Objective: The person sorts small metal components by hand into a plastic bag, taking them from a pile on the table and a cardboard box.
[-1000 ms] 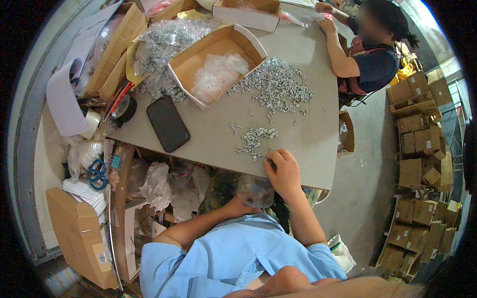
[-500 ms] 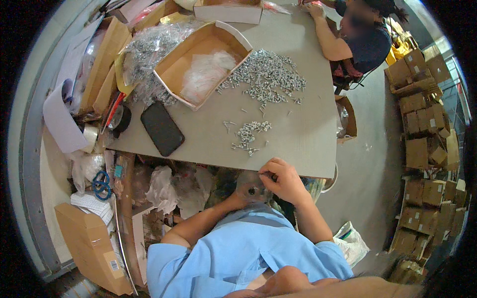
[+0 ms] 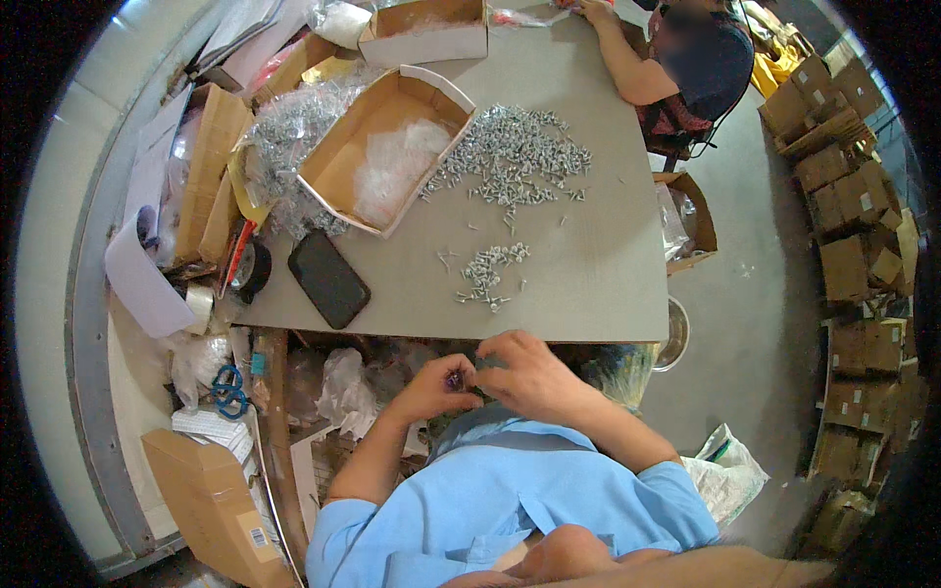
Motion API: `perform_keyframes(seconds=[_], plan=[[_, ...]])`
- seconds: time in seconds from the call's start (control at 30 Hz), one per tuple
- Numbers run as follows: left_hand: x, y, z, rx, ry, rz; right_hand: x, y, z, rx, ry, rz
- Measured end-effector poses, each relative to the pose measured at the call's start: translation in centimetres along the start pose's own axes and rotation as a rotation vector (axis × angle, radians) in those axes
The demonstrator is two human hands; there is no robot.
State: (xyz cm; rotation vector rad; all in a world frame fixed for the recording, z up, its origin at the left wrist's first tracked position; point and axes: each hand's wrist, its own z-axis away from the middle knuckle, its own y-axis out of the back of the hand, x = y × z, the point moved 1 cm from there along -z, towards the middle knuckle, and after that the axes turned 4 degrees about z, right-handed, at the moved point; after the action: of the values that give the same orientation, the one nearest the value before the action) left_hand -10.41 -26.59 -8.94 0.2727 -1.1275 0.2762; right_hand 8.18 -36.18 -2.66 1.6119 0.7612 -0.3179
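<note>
In front of my body, at the table's near edge, my left hand (image 3: 431, 392) is closed with curled fingers around a small dark, purplish thing (image 3: 454, 380) that I cannot make out. My right hand (image 3: 529, 375) is close beside it, its bent fingers turned toward the left hand. Whatever those fingers pinch is hidden. Beyond my hands, a small pile of silver screws (image 3: 485, 277) lies on the grey table (image 3: 588, 294). Farther back spreads a larger heap of screws (image 3: 520, 157).
An open cardboard box (image 3: 328, 162) holding clear plastic bags (image 3: 397, 167) stands left of the heap. Nearer lies a black rectangular case (image 3: 329, 279). Bagged screws (image 3: 284, 137) crowd the left side. A co-worker (image 3: 686, 78) sits at the far right; stacked cartons (image 3: 863, 343) line the aisle.
My left hand has risen from low by my lap to beside the right hand. The right hand has shifted left. The whole view has tilted slightly; the screw piles look the same.
</note>
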Motion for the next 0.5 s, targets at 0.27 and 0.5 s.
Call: perform_keyframes(seconds=[0.27,0.5], plan=[[5.6,-0.5,1.4,-0.029,-0.288,0.298,-1.7,1.6,-1.6,0.068,0.187,-0.165],[6.3,-0.9,0.3,0.360,-0.591,-0.057,-0.5,2.8,-0.4,0.292,0.021,-0.167]])
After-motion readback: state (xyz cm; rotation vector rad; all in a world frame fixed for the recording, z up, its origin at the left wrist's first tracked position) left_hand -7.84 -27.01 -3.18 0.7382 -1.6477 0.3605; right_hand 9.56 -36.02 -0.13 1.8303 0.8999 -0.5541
